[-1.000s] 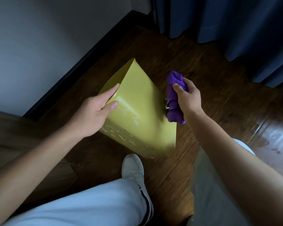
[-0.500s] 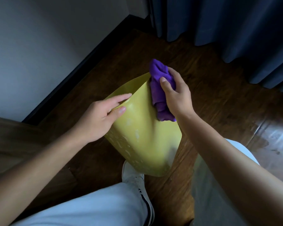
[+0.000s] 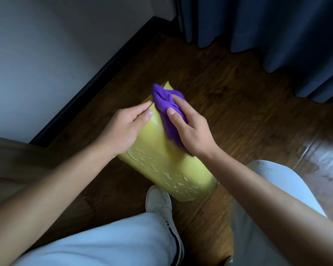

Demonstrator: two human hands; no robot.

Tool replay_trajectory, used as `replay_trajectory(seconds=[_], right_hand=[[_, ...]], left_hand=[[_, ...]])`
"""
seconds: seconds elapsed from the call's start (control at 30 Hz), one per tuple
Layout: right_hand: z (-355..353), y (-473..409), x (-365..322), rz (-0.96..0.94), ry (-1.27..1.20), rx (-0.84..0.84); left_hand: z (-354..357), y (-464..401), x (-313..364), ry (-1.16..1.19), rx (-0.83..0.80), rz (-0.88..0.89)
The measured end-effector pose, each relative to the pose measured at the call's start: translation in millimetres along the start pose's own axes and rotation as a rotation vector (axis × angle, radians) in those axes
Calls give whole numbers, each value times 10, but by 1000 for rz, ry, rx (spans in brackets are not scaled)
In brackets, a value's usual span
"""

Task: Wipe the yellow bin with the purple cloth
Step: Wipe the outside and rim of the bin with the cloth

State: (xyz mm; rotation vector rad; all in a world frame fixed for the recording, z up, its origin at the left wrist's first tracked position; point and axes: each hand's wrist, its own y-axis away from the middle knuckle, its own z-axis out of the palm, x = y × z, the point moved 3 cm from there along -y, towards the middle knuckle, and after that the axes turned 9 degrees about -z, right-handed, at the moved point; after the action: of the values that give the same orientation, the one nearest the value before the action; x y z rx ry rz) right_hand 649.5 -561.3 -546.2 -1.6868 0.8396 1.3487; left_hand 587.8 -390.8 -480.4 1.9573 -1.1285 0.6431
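Observation:
The yellow bin is tipped over above the wooden floor, its base toward me and its rim pointing away. Whitish marks speckle its lower wall. My left hand grips the bin's left side near the rim, thumb on top. My right hand is closed on the bunched purple cloth and presses it onto the bin's upper wall, right beside my left thumb. The bin's opening is hidden from me.
A white shoe stands on the floor just under the bin's base. A white wall with a dark skirting board runs along the left. Blue curtains hang at the back. A wooden surface lies at the left.
The bin has turned and dropped lower. My right hand has carried the cloth from the bin's right side up over its top wall, close to my left thumb.

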Motion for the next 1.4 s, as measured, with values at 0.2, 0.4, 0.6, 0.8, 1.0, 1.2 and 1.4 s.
replay_trajectory(seconds=[0.2, 0.4, 0.6, 0.8, 1.0, 1.2, 1.4], right_hand=[[2, 190, 34, -46, 172, -72], [-61, 426, 138, -58, 327, -63], [-208, 451, 399, 162, 539, 17], [-457, 535, 703, 478, 483, 88], [-612, 528, 941, 757, 315, 110], [-688, 599, 1109, 885, 278, 206], [-702, 364, 711, 437, 403, 312]], left_hand=[[-56, -40, -79, 42, 90, -48], [-38, -103, -29, 25, 189, -91], [-131, -218, -55, 87, 287, -176], [-180, -205, -120, 81, 294, -195], [-210, -186, -129, 51, 294, -179], [-212, -124, -120, -75, 262, -133], [-221, -105, -129, -47, 308, -165]])
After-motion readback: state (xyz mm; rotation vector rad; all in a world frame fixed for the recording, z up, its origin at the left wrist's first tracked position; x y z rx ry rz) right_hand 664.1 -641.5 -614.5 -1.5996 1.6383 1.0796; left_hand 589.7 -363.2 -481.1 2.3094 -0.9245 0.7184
